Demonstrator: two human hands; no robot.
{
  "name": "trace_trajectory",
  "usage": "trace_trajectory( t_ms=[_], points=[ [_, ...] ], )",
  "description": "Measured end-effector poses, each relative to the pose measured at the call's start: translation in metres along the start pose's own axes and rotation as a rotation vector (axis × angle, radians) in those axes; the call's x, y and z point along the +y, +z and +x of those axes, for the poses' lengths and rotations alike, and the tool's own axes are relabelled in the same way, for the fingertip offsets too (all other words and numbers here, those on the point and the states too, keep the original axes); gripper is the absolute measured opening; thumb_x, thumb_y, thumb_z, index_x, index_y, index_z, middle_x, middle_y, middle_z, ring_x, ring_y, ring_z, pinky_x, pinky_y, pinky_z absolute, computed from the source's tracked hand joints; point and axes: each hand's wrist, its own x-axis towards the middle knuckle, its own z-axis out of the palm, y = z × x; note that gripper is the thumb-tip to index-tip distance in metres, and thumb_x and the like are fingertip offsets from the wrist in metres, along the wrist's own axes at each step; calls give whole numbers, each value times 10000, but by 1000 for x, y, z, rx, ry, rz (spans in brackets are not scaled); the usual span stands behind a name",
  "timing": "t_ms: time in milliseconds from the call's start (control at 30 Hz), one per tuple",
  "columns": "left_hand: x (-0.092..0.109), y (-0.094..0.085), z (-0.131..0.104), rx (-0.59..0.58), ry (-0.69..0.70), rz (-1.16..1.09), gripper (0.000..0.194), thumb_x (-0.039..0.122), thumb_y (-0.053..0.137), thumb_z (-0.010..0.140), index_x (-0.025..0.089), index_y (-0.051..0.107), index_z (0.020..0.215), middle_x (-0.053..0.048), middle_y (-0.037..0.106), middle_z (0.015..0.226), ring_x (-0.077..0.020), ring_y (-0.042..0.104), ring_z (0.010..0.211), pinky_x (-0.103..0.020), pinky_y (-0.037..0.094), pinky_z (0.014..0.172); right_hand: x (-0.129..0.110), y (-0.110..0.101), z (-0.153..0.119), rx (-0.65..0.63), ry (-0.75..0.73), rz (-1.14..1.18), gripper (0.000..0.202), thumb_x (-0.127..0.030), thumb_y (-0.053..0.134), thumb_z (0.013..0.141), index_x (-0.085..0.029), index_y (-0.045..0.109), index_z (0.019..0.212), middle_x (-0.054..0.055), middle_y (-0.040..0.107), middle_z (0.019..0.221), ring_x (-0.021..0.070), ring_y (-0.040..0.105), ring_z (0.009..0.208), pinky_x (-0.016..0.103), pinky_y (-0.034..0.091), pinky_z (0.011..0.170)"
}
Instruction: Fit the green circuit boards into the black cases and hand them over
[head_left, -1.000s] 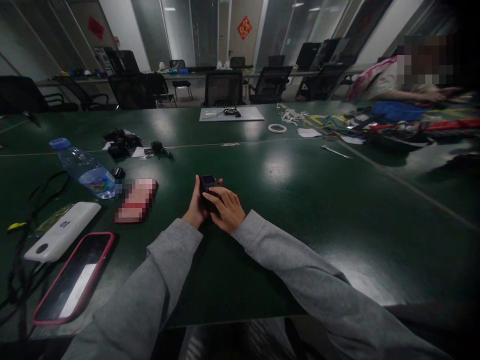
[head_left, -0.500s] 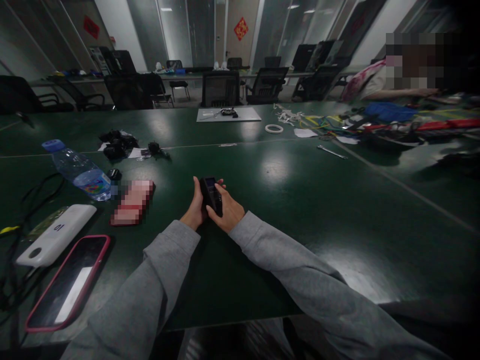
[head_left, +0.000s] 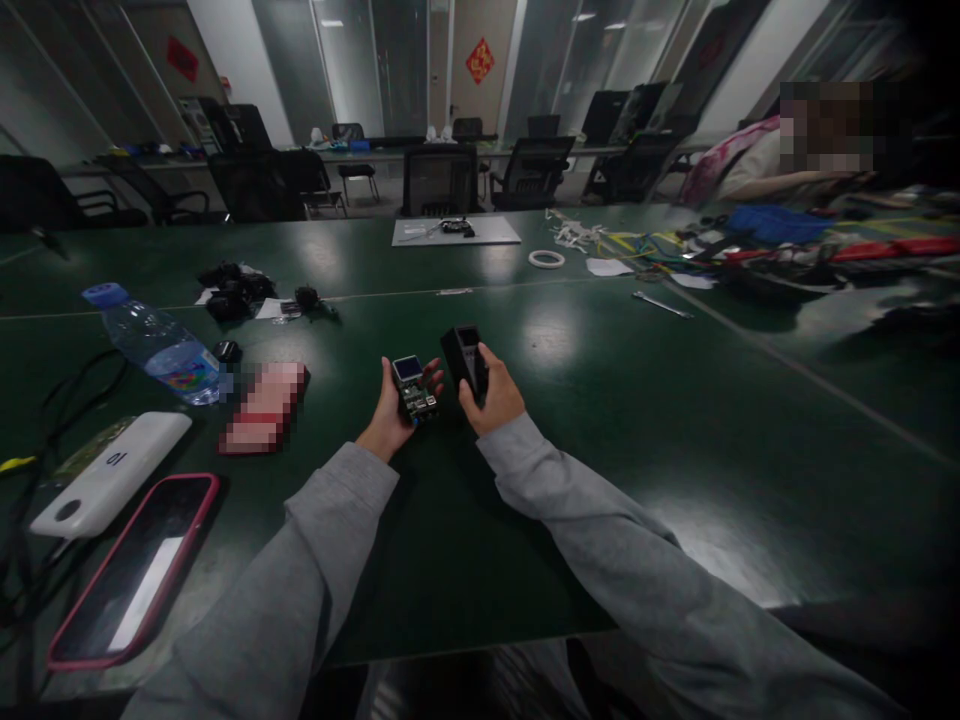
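My left hand (head_left: pixel 388 418) holds a small circuit board with a screen (head_left: pixel 417 388), its components facing up. In my right hand (head_left: pixel 498 396) is a black plastic cover (head_left: pixel 465 362), shaped like a handheld device's casing with a window opening near its top. Board and cover are apart, side by side above the green table (head_left: pixel 450 550). Fingers of the left hand curl around the board's far side, and the right thumb and fingers grip the cover along its right edge. What lies under the board is hidden by the left hand.
To the left are a water bottle (head_left: pixel 161 345), a red phone (head_left: pixel 264 408), a white power bank (head_left: pixel 112 472), a pink-edged phone (head_left: pixel 135 570) and black cables. A tape roll (head_left: pixel 547 259), a wrench (head_left: pixel 663 305) and tangled wires lie far right, near another person (head_left: pixel 750 175).
The black cover has come off the circuit board. My right hand has moved right with the cover, while my left hand stays nearly in place with the exposed board.
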Motion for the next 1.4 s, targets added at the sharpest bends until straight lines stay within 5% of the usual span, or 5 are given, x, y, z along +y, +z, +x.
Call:
trace_trajectory(
  t_ms=[367, 533, 700, 1067, 1400],
  points=[
    [3, 2, -5, -47, 2, 46, 587, 672, 447, 876, 145, 674, 1000, -133, 716, 1078, -230, 666, 1040, -376, 546, 888, 15, 10, -3, -112, 114, -274, 581, -380, 540, 852, -110, 462, 1361, 215, 466, 1219, 398, 427, 1140, 620, 420, 910],
    [3, 5, -7, -32, -18, 73, 678, 693, 375, 889, 123, 668, 1109, -149, 706, 1122, -238, 653, 1081, -384, 506, 951, -12, 2, -3, 66, -104, -129, 490, -399, 491, 917, -143, 447, 1332, 174, 460, 1250, 325, 429, 1178, 548, 413, 997],
    [2, 0, -3, -78, -13, 43, 692, 706, 331, 892, 144, 662, 1124, -132, 701, 1152, -229, 657, 1069, -386, 507, 949, -47, 19, -19, -23, -285, 134, 647, -498, 563, 904, -130, 333, 1384, 178, 491, 1228, 290, 487, 1167, 472, 504, 967],
    [-1, 0, -4, -109, 7, 110, 734, 724, 335, 878, 160, 607, 1260, -141, 685, 1192, -239, 644, 1099, -393, 492, 970, -44, 40, -31, -209, -81, 150, 820, -366, 619, 839, -115, 188, 1490, 214, 404, 1364, 326, 433, 1304, 503, 476, 1039],
    [-5, 11, -18, -95, -50, 210, 629, 631, 418, 909, 129, 625, 1227, -153, 701, 1139, -248, 648, 1094, -396, 457, 1010, -35, 42, -26, 8, 23, 133, 640, -260, 522, 867, -62, 274, 1423, 212, 448, 1226, 296, 487, 1211, 487, 458, 1053]
  ],
)
